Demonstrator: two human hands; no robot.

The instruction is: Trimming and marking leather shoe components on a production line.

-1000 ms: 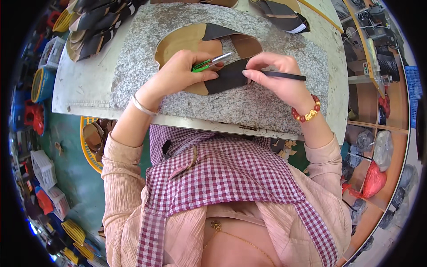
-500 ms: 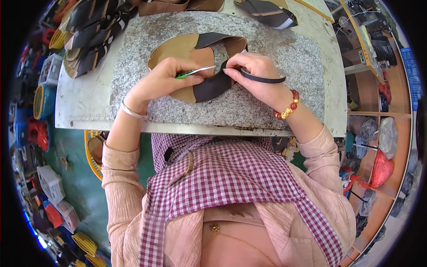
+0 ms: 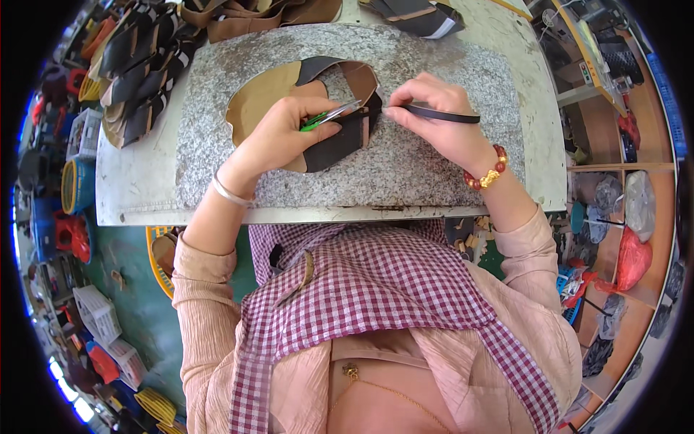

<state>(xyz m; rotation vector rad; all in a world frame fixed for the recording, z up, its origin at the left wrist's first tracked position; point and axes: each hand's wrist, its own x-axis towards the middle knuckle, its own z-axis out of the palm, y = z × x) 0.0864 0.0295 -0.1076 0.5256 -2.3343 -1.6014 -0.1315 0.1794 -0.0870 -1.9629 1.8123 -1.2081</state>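
A leather shoe upper (image 3: 264, 92), tan at one end and black and brown at the other, lies curved in an open loop on the stone slab. My left hand (image 3: 289, 134) rests over its near side, fingers closed round small green-handled snips (image 3: 336, 113) with pointed metal blades. Just right of the upper, my right hand (image 3: 437, 119) pinches a small pale piece (image 3: 384, 110) between thumb and finger. A narrow black band (image 3: 444, 114) runs across the same hand; its full shape is hidden by the fingers.
The speckled stone slab (image 3: 463, 166) covers much of the white table (image 3: 137, 181). Stacked dark and tan uppers (image 3: 141, 69) stand at the far left, brown leather pieces (image 3: 271, 18) and a black upper (image 3: 419, 18) at the back. A yellow basket (image 3: 160, 267) is below the table.
My right hand has moved right, off the black part of the upper. The snips' blades now show more plainly in my left hand, and the upper sits slightly further left in view.
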